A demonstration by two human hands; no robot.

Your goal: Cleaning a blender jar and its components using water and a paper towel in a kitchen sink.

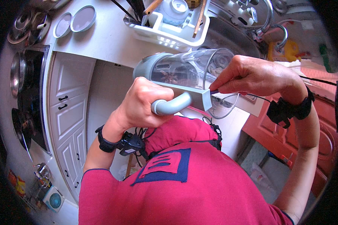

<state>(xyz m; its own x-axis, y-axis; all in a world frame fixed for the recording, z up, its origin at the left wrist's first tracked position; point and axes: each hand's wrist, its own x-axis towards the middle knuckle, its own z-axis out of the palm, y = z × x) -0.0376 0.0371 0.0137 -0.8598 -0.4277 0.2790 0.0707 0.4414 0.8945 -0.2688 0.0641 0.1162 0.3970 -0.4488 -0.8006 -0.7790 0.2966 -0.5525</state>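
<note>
My left hand (142,104) is closed around the grey-green curved handle (176,105) of a clear blender jar (186,69). The jar lies tilted on its side in the air, its ribbed base (143,66) to the left and its open mouth to the right. Through the wall I can see the blade assembly (169,77) near the base. At the mouth's near edge, my right hand (250,74) pinches a thin purple object (214,92) against the top of the handle piece. Most of that object is hidden by the fingers, so its kind is unclear.
Behind the jar stands a white plastic dish rack (169,39) with an upturned bowl (174,12) and utensils. A sink (228,35) with a curved metal faucet (267,19) is at the right. Two round dishes (84,18) sit on the counter (104,42); a stove (36,98) is left.
</note>
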